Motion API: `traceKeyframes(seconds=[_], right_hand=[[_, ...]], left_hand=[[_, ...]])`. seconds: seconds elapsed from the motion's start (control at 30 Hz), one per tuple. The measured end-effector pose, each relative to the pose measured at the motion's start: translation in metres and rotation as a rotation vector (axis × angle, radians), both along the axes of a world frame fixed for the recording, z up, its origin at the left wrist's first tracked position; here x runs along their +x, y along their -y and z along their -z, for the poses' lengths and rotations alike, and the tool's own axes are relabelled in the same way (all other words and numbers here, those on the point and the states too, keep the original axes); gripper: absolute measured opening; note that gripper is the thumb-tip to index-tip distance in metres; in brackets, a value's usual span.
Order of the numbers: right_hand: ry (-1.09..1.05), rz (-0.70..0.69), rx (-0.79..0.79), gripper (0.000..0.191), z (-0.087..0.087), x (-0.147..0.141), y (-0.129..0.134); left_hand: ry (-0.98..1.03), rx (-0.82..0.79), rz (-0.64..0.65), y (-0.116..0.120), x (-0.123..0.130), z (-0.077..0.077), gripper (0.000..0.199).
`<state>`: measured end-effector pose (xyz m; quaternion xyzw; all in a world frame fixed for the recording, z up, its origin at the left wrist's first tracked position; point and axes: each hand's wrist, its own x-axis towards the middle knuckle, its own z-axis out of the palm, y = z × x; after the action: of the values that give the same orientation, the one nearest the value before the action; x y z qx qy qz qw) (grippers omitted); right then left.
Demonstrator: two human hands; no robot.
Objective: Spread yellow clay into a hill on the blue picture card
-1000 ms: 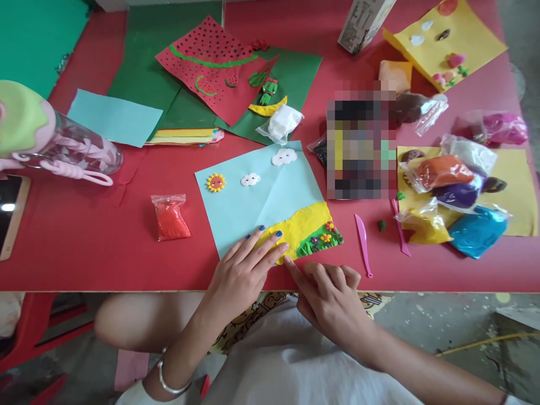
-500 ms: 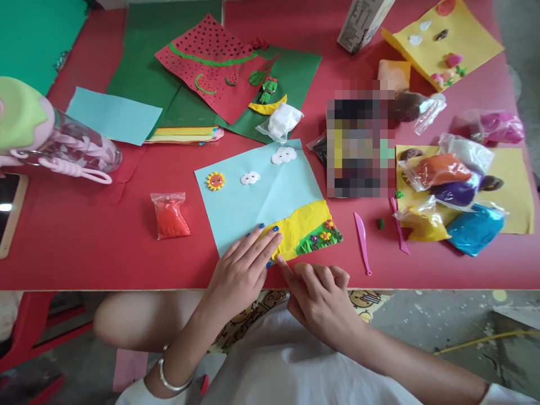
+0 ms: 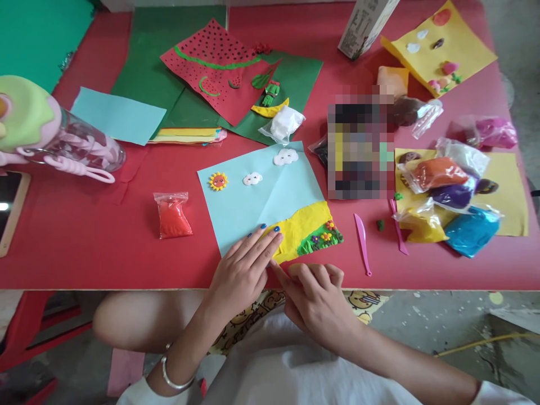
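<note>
A light blue sheet (image 3: 236,208) lies near the table's front edge, with a clay sun (image 3: 218,181), two white clouds (image 3: 286,157) and a yellow clay area (image 3: 301,228) on it. Beside the yellow is a green patch with small flowers (image 3: 325,237). My left hand (image 3: 248,264) lies flat over the sheet's lower edge, fingers stretched out onto the yellow clay. My right hand (image 3: 314,295) has its index finger extended to the yellow clay's bottom edge, touching or nearly touching it; the other fingers are curled, and nothing shows in them.
A bag of red clay (image 3: 174,215) lies left of the sheet. On the right are a pink plastic knife (image 3: 363,244) and several clay bags (image 3: 472,230). A clear bottle (image 3: 90,140), a watermelon picture (image 3: 219,67) and a carton (image 3: 367,28) stand or lie farther off.
My right index fingertip has shifted slightly left along the yellow clay's lower edge. My left hand stays nearly in place. The whole view has shifted a little.
</note>
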<state>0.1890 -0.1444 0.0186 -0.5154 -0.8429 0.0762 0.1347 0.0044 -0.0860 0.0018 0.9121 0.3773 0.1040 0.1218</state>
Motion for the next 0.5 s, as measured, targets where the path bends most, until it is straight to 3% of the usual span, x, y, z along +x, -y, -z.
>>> traceKeyframes(seconds=[0.13, 0.5], right_hand=[[-0.086, 0.047, 0.034, 0.054, -0.002, 0.015, -0.002], [0.029, 0.03, 0.06, 0.065, 0.008, 0.023, -0.003]], left_hand=[[0.017, -0.015, 0.007, 0.0, -0.001, 0.001, 0.061], [0.048, -0.03, -0.039, -0.001, 0.002, -0.001, 0.052]])
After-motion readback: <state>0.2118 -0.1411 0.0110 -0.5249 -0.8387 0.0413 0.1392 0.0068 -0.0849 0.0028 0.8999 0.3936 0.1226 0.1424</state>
